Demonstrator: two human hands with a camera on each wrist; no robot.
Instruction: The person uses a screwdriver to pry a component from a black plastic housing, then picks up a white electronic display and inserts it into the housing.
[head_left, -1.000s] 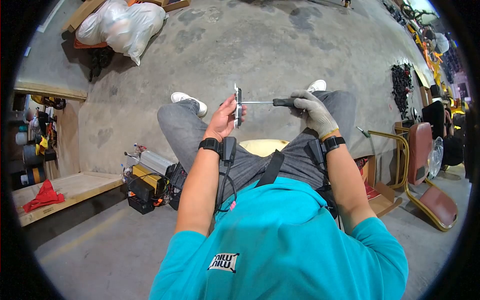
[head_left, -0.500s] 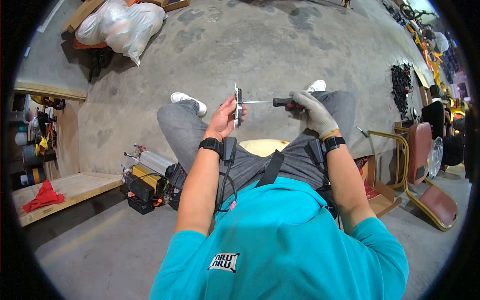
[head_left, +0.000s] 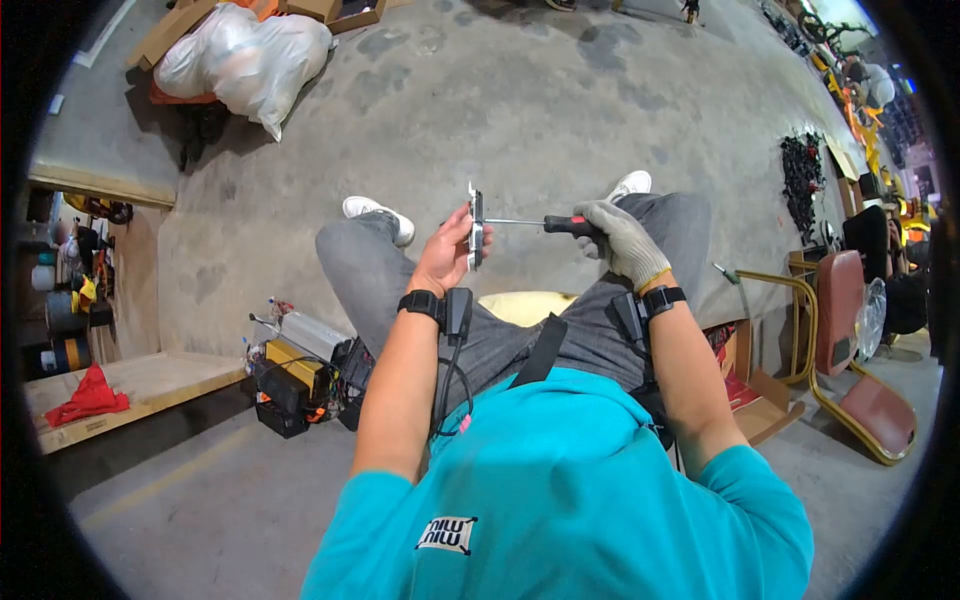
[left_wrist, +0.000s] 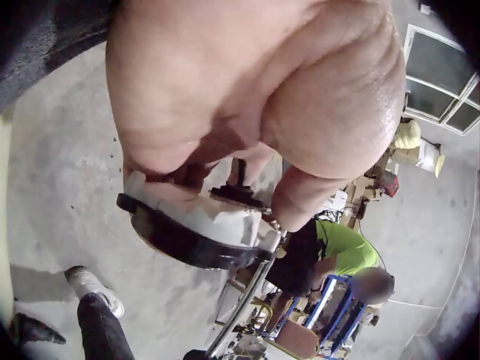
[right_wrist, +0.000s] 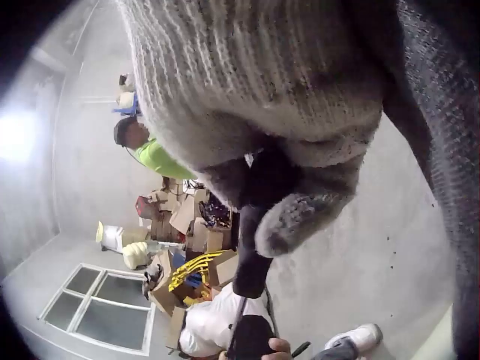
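Note:
My bare left hand point(head_left: 446, 252) grips a small flat part point(head_left: 475, 232), held edge-on and upright in the head view. In the left wrist view this part point(left_wrist: 199, 238) shows a white body with a curved black rim; its kind is unclear. My right hand point(head_left: 630, 243), in a pale knitted glove, holds a screwdriver point(head_left: 567, 225) by its black and red handle. Its thin metal shaft runs sideways, with the tip end at the part. From the right wrist, gloved fingers curl round the dark handle point(right_wrist: 251, 262), and the part's black round face point(right_wrist: 251, 341) lies beyond.
Beyond the seated person's legs lies a concrete floor point(head_left: 540, 110). A white bag point(head_left: 245, 65) is at the far left, a wooden bench point(head_left: 190, 375) with a red cloth nearer. Electronic units point(head_left: 305, 350) stand by the left leg; a tipped chair point(head_left: 838, 310) and cardboard box point(head_left: 765, 405) are right.
The screwdriver handle has turned, its red side now showing on top, and the right hand's grip has shifted slightly. The head view has tilted a little; the left hand still holds the part.

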